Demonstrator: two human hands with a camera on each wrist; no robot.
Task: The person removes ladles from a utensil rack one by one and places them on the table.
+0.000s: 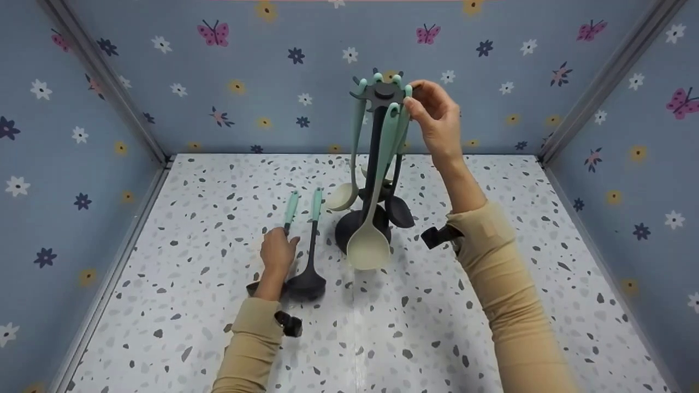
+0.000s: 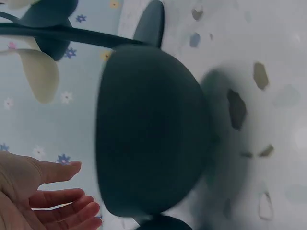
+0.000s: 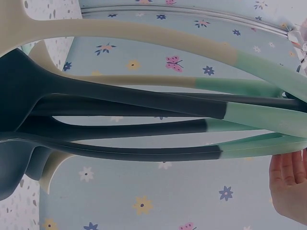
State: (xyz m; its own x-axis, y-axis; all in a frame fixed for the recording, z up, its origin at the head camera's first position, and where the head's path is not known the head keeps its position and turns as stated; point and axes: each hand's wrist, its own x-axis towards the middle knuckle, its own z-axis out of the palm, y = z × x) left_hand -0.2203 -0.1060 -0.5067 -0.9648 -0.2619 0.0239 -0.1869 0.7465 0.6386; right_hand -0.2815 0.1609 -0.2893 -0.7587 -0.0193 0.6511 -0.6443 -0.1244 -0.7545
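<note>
A dark utensil stand (image 1: 384, 94) rises from the table, hung with several mint-handled utensils. My right hand (image 1: 439, 120) is at its top, pinching the mint handle end of a dark spoon (image 1: 400, 212) between thumb and fingers. A cream spoon (image 1: 369, 248) hangs at the front and another cream utensil (image 1: 342, 197) at the left. Down on the table, my left hand (image 1: 277, 252) is over the shaft of a dark utensil with a mint handle (image 1: 292, 206); its head is mostly hidden by the wrist. In the left wrist view, the left fingers (image 2: 67, 211) look loosely extended. Beside it lies a dark ladle (image 1: 307, 285).
The white speckled tabletop (image 1: 180, 218) is enclosed by blue flowered panels (image 1: 327, 125) at the back and sides. Metal frame strips (image 1: 125, 218) run along the panel corners and edges. A black wrist camera (image 1: 437, 237) sits on each sleeve.
</note>
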